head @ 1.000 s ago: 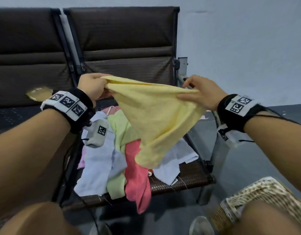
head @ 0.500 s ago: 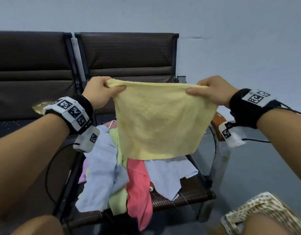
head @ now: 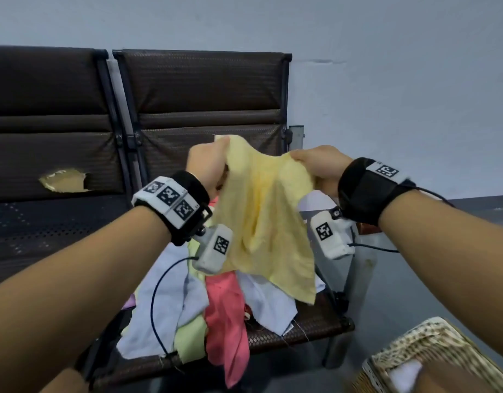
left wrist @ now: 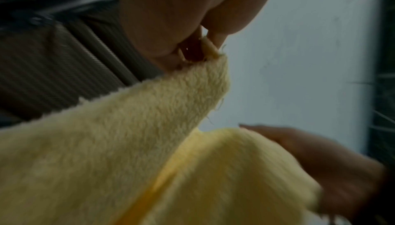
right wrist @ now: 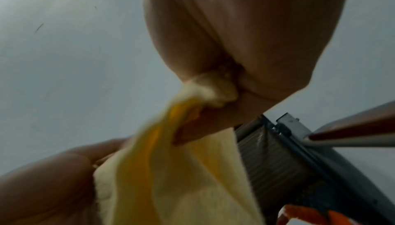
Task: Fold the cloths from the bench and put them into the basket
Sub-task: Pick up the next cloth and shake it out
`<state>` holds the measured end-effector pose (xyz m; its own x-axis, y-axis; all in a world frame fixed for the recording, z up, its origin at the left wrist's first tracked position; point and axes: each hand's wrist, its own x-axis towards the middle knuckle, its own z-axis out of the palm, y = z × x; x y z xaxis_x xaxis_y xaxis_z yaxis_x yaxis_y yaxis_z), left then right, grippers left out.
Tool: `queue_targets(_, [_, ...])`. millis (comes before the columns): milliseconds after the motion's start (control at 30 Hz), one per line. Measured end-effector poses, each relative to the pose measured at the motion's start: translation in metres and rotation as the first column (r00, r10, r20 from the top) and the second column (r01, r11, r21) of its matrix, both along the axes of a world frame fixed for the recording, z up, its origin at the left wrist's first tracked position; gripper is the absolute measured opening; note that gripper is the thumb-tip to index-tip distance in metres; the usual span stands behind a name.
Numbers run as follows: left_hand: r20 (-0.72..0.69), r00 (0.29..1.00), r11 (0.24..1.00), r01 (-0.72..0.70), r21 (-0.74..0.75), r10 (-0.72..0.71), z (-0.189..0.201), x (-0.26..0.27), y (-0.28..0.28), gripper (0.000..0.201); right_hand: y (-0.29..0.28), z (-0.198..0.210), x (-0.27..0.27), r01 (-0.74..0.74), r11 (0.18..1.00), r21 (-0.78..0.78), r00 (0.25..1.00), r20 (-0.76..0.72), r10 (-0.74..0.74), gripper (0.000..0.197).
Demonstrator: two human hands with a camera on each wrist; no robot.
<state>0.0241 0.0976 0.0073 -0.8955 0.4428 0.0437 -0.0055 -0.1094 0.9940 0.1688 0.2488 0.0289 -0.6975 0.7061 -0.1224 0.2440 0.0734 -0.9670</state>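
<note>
A yellow terry cloth (head: pixel 266 222) hangs in the air above the bench, bunched in the middle. My left hand (head: pixel 209 168) pinches its upper left corner (left wrist: pixel 210 49). My right hand (head: pixel 315 165) grips the upper right corner (right wrist: pixel 211 85), fingers curled round the fabric. The two hands are close together, and the cloth sags between them in a vertical crease. Under it on the seat lies a pile of cloths (head: pixel 193 307): pale blue, light green, pink and white. A woven basket (head: pixel 432 350) stands on the floor at the lower right.
The dark bench (head: pixel 202 89) has two backrests against a grey wall; the left one has a torn patch (head: pixel 64 181). A metal armrest post (head: pixel 361 282) stands at the seat's right end. Grey floor (head: pixel 471 265) lies to the right of it.
Half a second ago the yellow cloth was stretched flat between my hands. Both hands have moved towards each other, and the cloth now sags and creases in the middle.
</note>
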Motion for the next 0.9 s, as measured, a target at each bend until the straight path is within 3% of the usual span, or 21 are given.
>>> queue_targets(67, [-0.115,0.984,0.991,0.13,-0.032,-0.133,-0.005,0.027,0.006,0.04,-0.013,0.0,-0.005,-0.06,0.997,-0.057,0.997,-0.062,0.056,0.03])
queue_targets(200, [-0.365,0.869,0.939,0.274,-0.205,-0.334,-0.012,0.063,0.005,0.047,-0.031,-0.001,-0.003,-0.207,0.969,-0.134,0.976,-0.099,0.195,0.037])
queue_targets(300, [-0.24,0.909,0.939,0.316,-0.135,-0.34,-0.006,0.065,-0.002,0.031,-0.03,-0.003,0.004,-0.23,0.973,0.013,0.973,0.008,0.23,0.009])
queue_targets(367, [-0.228,0.959,0.986,0.163,-0.047,-0.169,-0.004,0.056,-0.006,0.018,-0.027,-0.003,0.011,-0.341,0.94,-0.003,0.94,0.026,0.341,0.023])
queue_targets(433, [-0.216,0.972,0.996,0.086,-0.027,-0.09,-0.004,0.045,-0.008,0.033,-0.024,0.0,0.017,-0.45,0.892,-0.043,0.893,0.0,0.45,0.034])
queue_targets(500, [-0.07,0.959,0.959,0.27,-0.081,-0.276,-0.004,0.038,-0.009,0.053,-0.022,0.005,0.021,-0.499,0.866,-0.039,0.867,-0.028,0.498,0.038])
queue_targets(567, [0.033,0.824,0.814,0.565,-0.134,-0.566,0.001,0.033,-0.014,0.045,-0.019,0.009,0.024,-0.524,0.851,-0.035,0.851,-0.059,0.522,0.035])
queue_targets(600, [0.047,0.76,0.748,0.647,-0.152,-0.648,0.002,0.03,-0.016,0.037,-0.016,0.01,0.025,-0.525,0.851,-0.016,0.85,-0.057,0.524,0.029])
queue_targets(633, [0.046,0.738,0.725,0.671,-0.156,-0.673,0.003,0.026,-0.017,0.036,-0.013,0.012,0.027,-0.517,0.856,0.023,0.855,-0.031,0.518,0.024])
queue_targets(700, [0.044,0.773,0.757,0.63,-0.173,-0.633,0.003,0.018,-0.013,0.041,-0.002,0.014,0.033,-0.471,0.867,0.16,0.882,0.111,0.459,0.027])
queue_targets(800, [-0.003,0.829,0.803,0.542,-0.247,-0.56,0.003,0.012,-0.001,0.045,0.019,0.015,0.037,-0.458,0.783,0.42,0.841,0.489,0.229,0.035])
queue_targets(900, [-0.147,0.896,0.882,0.364,-0.299,-0.42,0.002,0.006,0.013,0.034,0.033,0.014,0.034,-0.411,0.726,0.552,0.832,0.553,0.05,0.028])
